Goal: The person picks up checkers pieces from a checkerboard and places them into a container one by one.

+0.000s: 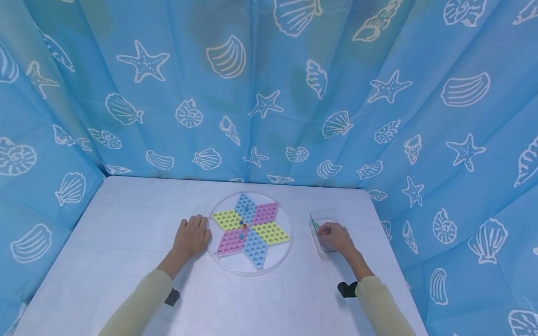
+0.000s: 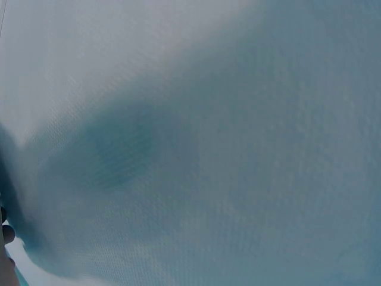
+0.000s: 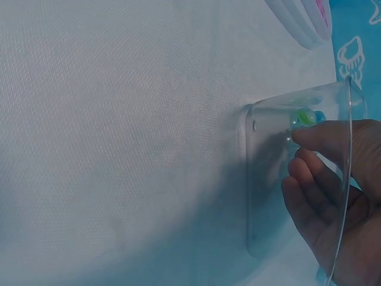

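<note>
A round Chinese checkers board (image 1: 279,254) with a pink, yellow and blue star lies on the table. Several marbles sit on it, among them a teal marble (image 1: 241,236) near the middle. My left hand (image 1: 192,237) rests on the cloth just left of the board, fingers relaxed. On the right stands a clear plastic box (image 3: 253,185) with my right hand (image 1: 336,237) reaching inside. In the right wrist view a green marble (image 3: 306,116) lies by the thumb, with the other fingers curved below. I cannot tell whether the fingertips pinch a marble.
White cloth covers the table (image 1: 138,210). Behind it and along both sides hangs a blue curtain (image 1: 269,70) with white shells and starfish. The left wrist view shows mostly shaded cloth (image 2: 238,149).
</note>
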Demonstrator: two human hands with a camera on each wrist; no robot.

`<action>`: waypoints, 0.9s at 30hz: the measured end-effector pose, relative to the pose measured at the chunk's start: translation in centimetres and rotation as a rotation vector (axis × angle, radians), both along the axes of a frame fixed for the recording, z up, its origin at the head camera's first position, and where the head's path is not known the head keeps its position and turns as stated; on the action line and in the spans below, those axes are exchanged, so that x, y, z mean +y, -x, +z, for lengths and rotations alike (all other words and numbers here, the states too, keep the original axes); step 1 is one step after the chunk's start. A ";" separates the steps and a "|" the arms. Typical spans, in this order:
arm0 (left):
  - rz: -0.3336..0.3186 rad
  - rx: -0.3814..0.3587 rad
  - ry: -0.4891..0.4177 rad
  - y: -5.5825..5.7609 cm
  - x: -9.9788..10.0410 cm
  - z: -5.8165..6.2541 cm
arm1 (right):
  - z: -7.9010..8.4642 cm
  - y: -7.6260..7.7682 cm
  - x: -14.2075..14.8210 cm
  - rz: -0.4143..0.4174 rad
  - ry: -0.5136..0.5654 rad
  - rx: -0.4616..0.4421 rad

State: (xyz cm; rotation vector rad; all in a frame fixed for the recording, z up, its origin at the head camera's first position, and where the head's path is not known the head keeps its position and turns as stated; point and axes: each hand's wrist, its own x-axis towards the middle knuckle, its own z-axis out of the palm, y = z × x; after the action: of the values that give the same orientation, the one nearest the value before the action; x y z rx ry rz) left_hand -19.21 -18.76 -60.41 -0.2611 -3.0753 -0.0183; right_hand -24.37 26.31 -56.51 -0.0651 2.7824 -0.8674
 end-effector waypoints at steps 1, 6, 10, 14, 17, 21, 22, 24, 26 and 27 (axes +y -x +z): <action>-0.001 -0.001 0.002 0.0 0.0 0.0 | 0.1 0.0 0.0 0.001 0.002 0.001; -0.008 -0.002 -0.002 -0.1 0.0 0.1 | 0.7 0.0 0.2 -0.001 0.009 0.010; -0.005 -0.003 -0.007 0.0 0.0 0.0 | 1.3 0.1 0.1 0.014 0.020 0.049; -0.003 0.000 -0.010 0.0 0.0 0.0 | 2.5 0.1 -0.6 0.030 0.038 0.112; -0.005 0.008 -0.011 -0.1 0.0 0.0 | 3.5 -0.1 -1.4 0.034 0.069 0.152; -0.007 0.009 -0.009 -0.1 -0.1 0.0 | 4.6 -0.3 -2.9 0.031 0.121 0.181; -0.007 0.008 -0.008 0.0 -0.1 0.0 | 4.8 -0.4 -3.3 0.031 0.133 0.187; -0.007 0.009 -0.006 0.0 -0.1 0.0 | 5.1 -0.5 -4.2 0.043 0.153 0.195; -0.007 0.009 -0.002 0.0 -0.1 0.0 | 5.4 -0.7 -5.2 0.055 0.168 0.200; -0.008 0.010 0.001 0.0 -0.1 0.0 | 5.5 -0.8 -5.6 0.063 0.175 0.203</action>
State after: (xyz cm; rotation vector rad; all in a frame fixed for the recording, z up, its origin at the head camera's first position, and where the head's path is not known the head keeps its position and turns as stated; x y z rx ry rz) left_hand -19.25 -18.90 -60.46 -0.2733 -3.0644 -0.0157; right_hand -23.58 20.67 -51.05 -0.2827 2.8615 -1.1452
